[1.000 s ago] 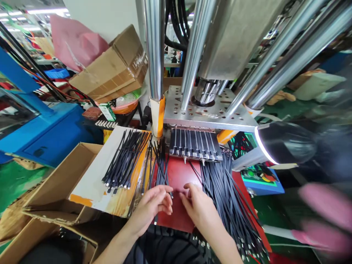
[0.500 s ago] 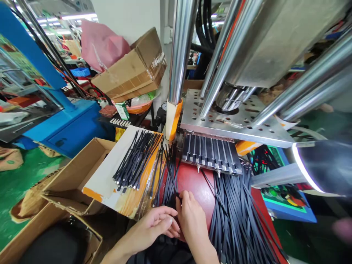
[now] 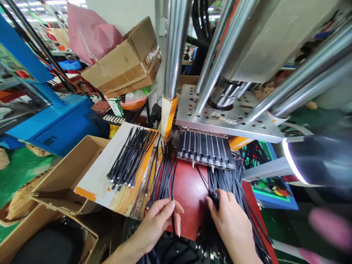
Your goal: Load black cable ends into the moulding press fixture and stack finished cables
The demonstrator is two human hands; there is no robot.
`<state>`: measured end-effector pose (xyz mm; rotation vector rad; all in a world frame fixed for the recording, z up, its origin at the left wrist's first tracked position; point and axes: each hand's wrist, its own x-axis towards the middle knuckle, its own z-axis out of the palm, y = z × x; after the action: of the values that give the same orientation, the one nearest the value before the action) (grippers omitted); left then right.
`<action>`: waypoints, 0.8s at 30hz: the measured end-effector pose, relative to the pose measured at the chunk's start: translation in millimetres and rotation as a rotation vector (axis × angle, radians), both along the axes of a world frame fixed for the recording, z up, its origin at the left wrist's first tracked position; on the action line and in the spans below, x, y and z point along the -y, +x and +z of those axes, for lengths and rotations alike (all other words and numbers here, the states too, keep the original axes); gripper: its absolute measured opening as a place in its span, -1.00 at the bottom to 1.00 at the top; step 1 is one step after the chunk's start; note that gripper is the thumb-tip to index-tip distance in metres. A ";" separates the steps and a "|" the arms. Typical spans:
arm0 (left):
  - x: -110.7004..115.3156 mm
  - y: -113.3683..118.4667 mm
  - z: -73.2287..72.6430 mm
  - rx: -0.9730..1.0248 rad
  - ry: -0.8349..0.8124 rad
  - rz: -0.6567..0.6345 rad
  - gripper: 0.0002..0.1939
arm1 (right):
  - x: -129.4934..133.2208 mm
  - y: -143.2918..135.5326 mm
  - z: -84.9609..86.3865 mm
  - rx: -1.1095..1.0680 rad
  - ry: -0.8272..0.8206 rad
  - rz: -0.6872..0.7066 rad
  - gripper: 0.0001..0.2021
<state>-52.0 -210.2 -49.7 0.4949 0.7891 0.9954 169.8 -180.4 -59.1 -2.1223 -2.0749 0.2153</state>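
Observation:
My left hand (image 3: 155,222) pinches a thin, flat black cable (image 3: 173,183) between thumb and fingers; the cable stands nearly upright and its lower end dangles below the fingers. To the right, my right hand (image 3: 233,220) has its thumb and fingertips closed on the large bundle of black cables (image 3: 210,227), whose metal tips point toward me. Which cables it grips is hidden. Beyond both hands, a slotted black fixture (image 3: 205,148) sits under the press plate (image 3: 225,121). A smaller group of cables (image 3: 165,172) lies just past my left hand.
Another pile of black cables (image 3: 132,157) lies on a white-and-orange board (image 3: 93,176) at left. Open cardboard boxes (image 3: 68,168) stand beside it. Steel columns (image 3: 173,55) rise behind the red work surface (image 3: 187,183). A black cylinder with a white ring (image 3: 310,159) juts in at right.
My hands have moved apart. My right hand has gone right to the large cable bundle, and my left hand now holds one cable. The view has shifted slightly.

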 end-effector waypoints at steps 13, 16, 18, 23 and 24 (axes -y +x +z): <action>3.3 24.6 -0.9 -0.259 0.131 0.087 -0.50 | 25.1 -35.0 46.0 -0.848 -0.089 0.238 -0.65; 4.8 21.6 13.8 -0.316 0.237 0.080 -0.53 | 36.0 -49.6 43.9 -0.933 -0.117 0.205 -0.61; 4.5 17.2 26.0 -0.377 0.314 0.045 -0.54 | 40.5 -50.4 44.1 -0.958 -0.172 0.223 -0.60; 12.8 5.3 36.9 -0.536 0.395 0.064 -0.50 | 40.1 -38.6 65.4 -0.922 -0.280 0.273 -0.62; 16.7 2.7 35.1 -0.561 0.406 0.036 -0.49 | 38.4 -39.0 70.6 -0.930 -0.267 0.266 -0.68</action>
<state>-49.3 -226.9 -14.6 1.1460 1.0980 1.0678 130.8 -218.8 11.4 -1.3744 -1.7512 1.2844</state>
